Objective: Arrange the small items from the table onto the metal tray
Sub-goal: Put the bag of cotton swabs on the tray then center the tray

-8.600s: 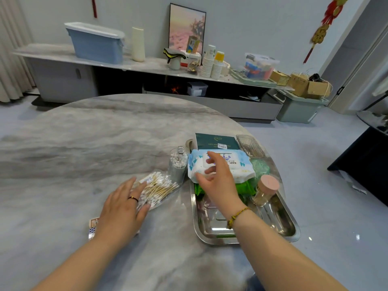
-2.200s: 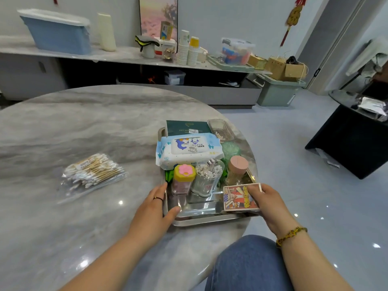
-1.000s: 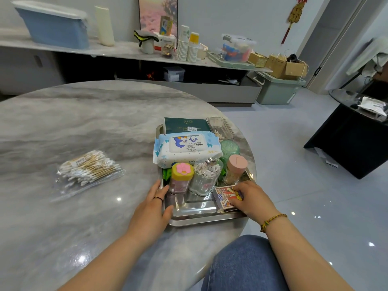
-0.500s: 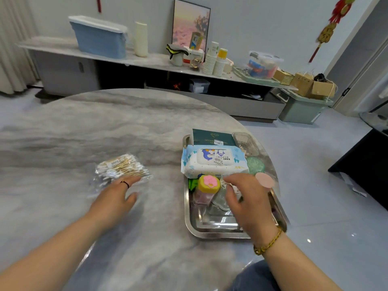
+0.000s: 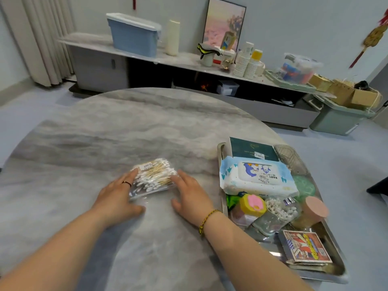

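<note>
A clear bag of cotton swabs (image 5: 154,176) lies on the grey marble table (image 5: 105,133), left of the metal tray (image 5: 266,244). My left hand (image 5: 117,198) rests flat against the bag's left side, and my right hand (image 5: 191,196) lies flat against its right side, fingers spread. The bag sits on the table between both hands. On the tray are a baby-wipes pack (image 5: 256,176), a dark green box (image 5: 252,149), a yellow-lidded jar (image 5: 251,205), a clear jar of small white pieces (image 5: 277,215), a pink-lidded bottle (image 5: 312,211) and a card pack (image 5: 306,249).
The tray sits at the table's right edge, beside a clear mesh container (image 5: 290,158) and a green round thing (image 5: 304,187). Behind the table runs a long low shelf (image 5: 147,57) with a blue bin (image 5: 134,34) and paper cups (image 5: 244,61).
My right hand left the tray and came left to the swab bag. My left hand slid up against the bag's other side. The card pack now lies in the tray.
</note>
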Tool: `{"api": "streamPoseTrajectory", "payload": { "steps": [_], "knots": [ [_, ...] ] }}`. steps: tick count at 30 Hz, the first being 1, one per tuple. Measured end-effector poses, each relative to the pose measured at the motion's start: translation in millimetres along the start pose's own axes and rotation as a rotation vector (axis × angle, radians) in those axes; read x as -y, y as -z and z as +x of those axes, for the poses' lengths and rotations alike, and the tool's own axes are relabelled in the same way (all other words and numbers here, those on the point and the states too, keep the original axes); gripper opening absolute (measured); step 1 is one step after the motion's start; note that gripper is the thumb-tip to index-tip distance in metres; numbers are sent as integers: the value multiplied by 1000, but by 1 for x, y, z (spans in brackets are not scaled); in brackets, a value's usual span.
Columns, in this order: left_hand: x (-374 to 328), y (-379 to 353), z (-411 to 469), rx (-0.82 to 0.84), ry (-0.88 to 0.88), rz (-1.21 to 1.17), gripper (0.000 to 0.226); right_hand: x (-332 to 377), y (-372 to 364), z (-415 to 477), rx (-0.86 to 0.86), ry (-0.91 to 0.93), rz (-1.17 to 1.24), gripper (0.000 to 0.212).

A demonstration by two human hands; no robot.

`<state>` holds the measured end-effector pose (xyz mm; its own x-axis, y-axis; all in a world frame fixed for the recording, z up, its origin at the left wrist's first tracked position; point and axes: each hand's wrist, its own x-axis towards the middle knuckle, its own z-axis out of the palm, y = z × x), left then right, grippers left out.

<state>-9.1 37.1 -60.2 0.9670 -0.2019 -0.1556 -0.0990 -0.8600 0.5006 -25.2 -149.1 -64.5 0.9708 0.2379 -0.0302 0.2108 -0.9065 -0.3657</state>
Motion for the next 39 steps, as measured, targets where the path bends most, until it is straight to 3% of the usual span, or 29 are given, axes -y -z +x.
{"api": "streamPoseTrajectory", "payload": {
  "steps": [3,9,18,23,26,30,34,37,39],
  "knots": [
    [0,-4,5,-24,-1,53,96,0,-2,20,8,-38,6,61],
    [-1,-11,7,-126,-16,145,74,1,-1,34,-72,-44,-128,53],
    [-6,4,2,-328,-104,-27,35,2,14,19,-30,-4,-128,27],
    [-6,8,-6,-97,-126,95,80,4,18,2,-81,-15,-85,31],
    [-12,7,-12,-173,-137,129,61,5,25,-6,-95,-27,-65,31],
    [-19,15,-18,-314,-156,5,39,8,40,-20,-228,-56,86,29],
    [-27,25,-32,-344,-229,-91,17,13,56,-40,-376,-84,189,23],
    [-36,37,-44,-347,-222,-211,7,17,70,-58,-418,-72,261,18],
    [-44,43,-52,-341,-201,-379,14,18,81,-70,-468,-56,363,15]
  ]
}}
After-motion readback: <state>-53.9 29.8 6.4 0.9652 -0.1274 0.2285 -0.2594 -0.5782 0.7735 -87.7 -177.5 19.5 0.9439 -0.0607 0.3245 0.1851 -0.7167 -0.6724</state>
